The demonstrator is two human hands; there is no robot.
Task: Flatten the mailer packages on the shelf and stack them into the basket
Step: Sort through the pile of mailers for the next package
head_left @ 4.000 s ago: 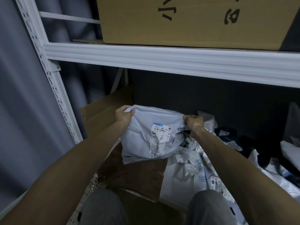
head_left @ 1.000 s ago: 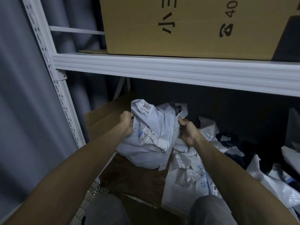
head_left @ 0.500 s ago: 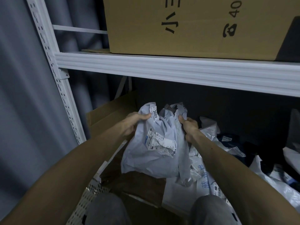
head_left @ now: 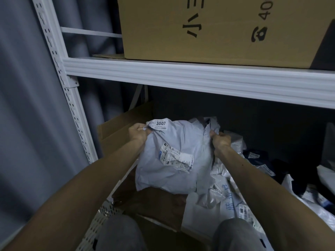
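Two levels of a white shelf rack [head_left: 181, 77] showed, with a grey curtain [head_left: 21, 124] hanging left of its slotted upright [head_left: 59, 69]. Near the bottom left, a perforated white panel [head_left: 101, 216] lay just beside the left knee [head_left: 117, 230]; whether it belonged to the basket could not be told. An open cardboard box [head_left: 123, 127] sat at the left end of the lower shelf with its flaps raised, and a brown paper sheet [head_left: 150, 201] lay toward the front edge.

The left hand [head_left: 138, 134] pinched the top left corner of a crumpled grey mailer [head_left: 174, 178], its fingers curled tight just beside a tag [head_left: 160, 123] printed 3007. The mailer hung between both hands at the left end of the lower shelf, its lower edge over the brown sheet and a creased shipping label [head_left: 178, 158] across its middle. The right hand [head_left: 220, 142] clenched the mailer's torn top right edge, the fist closed round the plastic.

To the right, a heap of white mailers [head_left: 226, 196] covered the shelf as far as the front edge, and dark packages [head_left: 257, 156] lay farther back toward the right end. On the upper shelf a large carton [head_left: 208, 29] stood at the front edge, printed with black characters.
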